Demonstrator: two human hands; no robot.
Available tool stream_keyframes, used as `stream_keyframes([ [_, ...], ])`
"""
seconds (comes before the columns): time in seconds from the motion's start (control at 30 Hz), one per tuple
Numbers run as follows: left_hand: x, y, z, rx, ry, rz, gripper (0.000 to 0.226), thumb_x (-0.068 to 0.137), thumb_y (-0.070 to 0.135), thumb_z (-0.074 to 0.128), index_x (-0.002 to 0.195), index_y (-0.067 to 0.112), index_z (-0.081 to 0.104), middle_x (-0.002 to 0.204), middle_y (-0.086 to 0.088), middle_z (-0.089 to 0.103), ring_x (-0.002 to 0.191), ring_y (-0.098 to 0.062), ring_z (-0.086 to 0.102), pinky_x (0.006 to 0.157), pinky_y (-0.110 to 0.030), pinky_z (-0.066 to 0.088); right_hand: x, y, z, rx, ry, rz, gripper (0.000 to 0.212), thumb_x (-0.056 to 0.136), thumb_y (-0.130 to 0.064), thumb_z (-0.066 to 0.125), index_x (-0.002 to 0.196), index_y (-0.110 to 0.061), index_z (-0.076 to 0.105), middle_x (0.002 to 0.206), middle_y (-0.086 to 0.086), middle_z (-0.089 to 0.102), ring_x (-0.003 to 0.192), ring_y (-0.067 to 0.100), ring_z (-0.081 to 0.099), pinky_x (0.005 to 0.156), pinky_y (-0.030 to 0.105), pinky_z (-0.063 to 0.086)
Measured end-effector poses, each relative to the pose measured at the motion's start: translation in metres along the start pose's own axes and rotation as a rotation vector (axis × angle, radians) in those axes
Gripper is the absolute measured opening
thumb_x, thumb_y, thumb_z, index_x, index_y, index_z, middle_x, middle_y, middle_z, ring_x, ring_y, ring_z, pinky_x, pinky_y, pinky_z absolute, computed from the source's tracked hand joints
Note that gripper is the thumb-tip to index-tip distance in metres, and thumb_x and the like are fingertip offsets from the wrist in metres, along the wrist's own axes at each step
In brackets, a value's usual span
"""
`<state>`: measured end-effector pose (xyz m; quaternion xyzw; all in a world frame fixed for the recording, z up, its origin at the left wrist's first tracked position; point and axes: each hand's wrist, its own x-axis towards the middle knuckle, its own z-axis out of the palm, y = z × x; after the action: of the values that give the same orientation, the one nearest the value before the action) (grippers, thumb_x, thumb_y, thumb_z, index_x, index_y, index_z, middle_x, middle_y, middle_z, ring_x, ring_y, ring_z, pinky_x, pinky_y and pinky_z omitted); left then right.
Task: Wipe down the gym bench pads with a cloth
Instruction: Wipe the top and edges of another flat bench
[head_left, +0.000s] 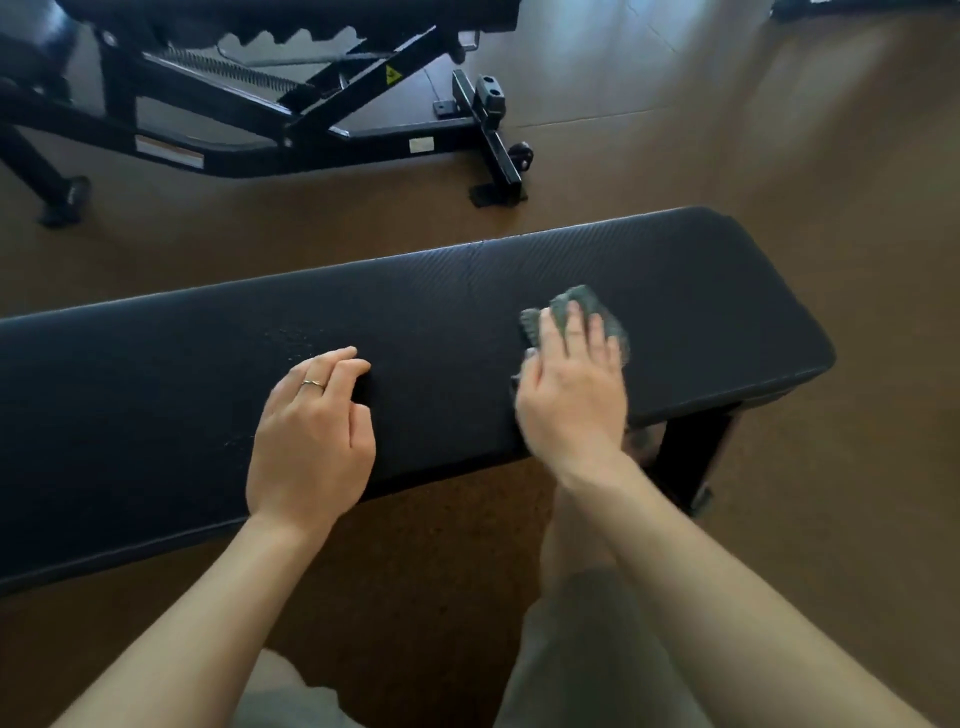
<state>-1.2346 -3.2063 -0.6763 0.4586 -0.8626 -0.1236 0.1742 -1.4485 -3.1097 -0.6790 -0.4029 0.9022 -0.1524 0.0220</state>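
Droplets (291, 338) bead on the flat bench pad (171, 395) beside our left hand (311, 441), which rests loosely curled, holding nothing. Rightward, our right hand (576, 384) presses the grey cloth (571, 306) flat; we should sweep overlapping strokes back toward that wet patch.

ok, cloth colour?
Grey-green cloth with a fine checked weave, under the right hand; head view.

a gym: padded flat bench (415, 322), adjustable bench frame (291, 119), rubber floor (779, 130).
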Motion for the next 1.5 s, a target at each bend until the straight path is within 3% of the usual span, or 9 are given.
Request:
stream_keyframes([
  [0.23,0.000,0.004,0.000,0.066,0.014,-0.006,0.040,0.095,0.005,0.055,0.134,0.012,0.061,0.143,-0.006,0.059,0.133,-0.027,0.054,0.111,-0.044,0.044,0.002,-0.018,-0.001,0.035,-0.244,-0.677,0.055,0.104,-0.037,0.029,0.158,-0.027,0.033,0.167,0.002,0.026,0.156,0.022,0.019,0.127,0.042,0.014],
  [0.37,0.001,0.005,0.001,0.081,0.021,-0.019,0.038,0.095,0.004,0.055,0.132,0.012,0.063,0.142,-0.005,0.060,0.132,-0.027,0.055,0.109,-0.042,0.045,0.105,0.047,-0.008,-0.039,-0.149,-0.312,0.059,0.103,-0.036,0.025,0.160,-0.024,0.029,0.168,0.005,0.021,0.156,0.024,0.018,0.127,0.040,0.009],
  [0.5,0.002,0.005,0.002,0.081,0.021,-0.005,0.038,0.094,0.002,0.057,0.131,0.012,0.063,0.142,-0.004,0.060,0.132,-0.027,0.055,0.109,-0.039,0.044,0.142,0.008,0.005,-0.058,-0.176,-0.135,0.057,0.108,-0.036,0.022,0.162,-0.019,0.019,0.170,0.009,0.009,0.157,0.030,0.007,0.127,0.046,0.002],
  [0.7,0.001,0.001,0.005,0.040,0.083,-0.016,0.040,0.094,0.011,0.043,0.127,0.009,0.065,0.137,-0.006,0.063,0.128,-0.025,0.056,0.108,-0.038,0.044,0.089,-0.115,0.036,0.002,-0.266,-0.530,0.056,0.107,-0.034,0.029,0.160,-0.021,0.024,0.170,0.005,0.013,0.157,0.028,0.008,0.126,0.045,0.001],
  [0.87,-0.002,0.002,-0.005,-0.008,0.159,-0.034,0.029,0.096,0.017,0.038,0.104,0.008,0.064,0.101,-0.007,0.066,0.093,-0.023,0.061,0.083,-0.040,0.052,0.068,-0.085,0.022,0.005,-0.327,-0.761,0.054,0.108,-0.034,0.030,0.161,-0.030,0.022,0.170,-0.002,0.014,0.157,0.018,0.008,0.127,0.037,0.003],
  [1.03,0.003,-0.052,-0.049,0.130,0.097,0.056,0.024,0.098,0.019,0.043,0.113,0.010,0.060,0.110,-0.008,0.065,0.101,-0.026,0.059,0.088,-0.040,0.045,0.117,-0.004,0.003,-0.055,-0.195,-0.201,0.055,0.109,-0.033,0.025,0.162,-0.023,0.018,0.171,0.003,0.010,0.157,0.022,0.009,0.127,0.037,0.004],
  [1.17,-0.009,-0.114,-0.059,0.094,-0.019,-0.143,0.035,0.099,0.016,0.049,0.132,0.007,0.054,0.140,-0.013,0.054,0.130,-0.032,0.047,0.111,-0.051,0.039,0.084,-0.063,0.023,-0.016,-0.126,0.081,0.056,0.108,-0.033,0.019,0.163,-0.021,0.015,0.171,0.007,0.005,0.157,0.029,0.004,0.127,0.045,0.000],
  [1.37,-0.019,-0.126,-0.059,0.096,-0.085,-0.086,0.044,0.100,0.021,0.048,0.143,0.010,0.048,0.153,-0.010,0.044,0.145,-0.028,0.037,0.123,-0.048,0.028,-0.067,-0.192,0.046,0.074,-0.198,-0.353,0.055,0.107,-0.035,0.025,0.161,-0.025,0.025,0.170,0.001,0.013,0.158,0.024,0.005,0.128,0.043,0.001],
  [1.5,-0.020,-0.132,-0.060,0.077,-0.092,-0.046,0.045,0.100,0.021,0.045,0.143,0.009,0.048,0.153,-0.010,0.044,0.145,-0.027,0.035,0.124,-0.046,0.027,-0.106,-0.167,0.030,0.037,-0.238,-0.528,0.053,0.107,-0.037,0.030,0.160,-0.032,0.026,0.168,-0.005,0.017,0.157,0.014,0.008,0.128,0.038,0.006],
])
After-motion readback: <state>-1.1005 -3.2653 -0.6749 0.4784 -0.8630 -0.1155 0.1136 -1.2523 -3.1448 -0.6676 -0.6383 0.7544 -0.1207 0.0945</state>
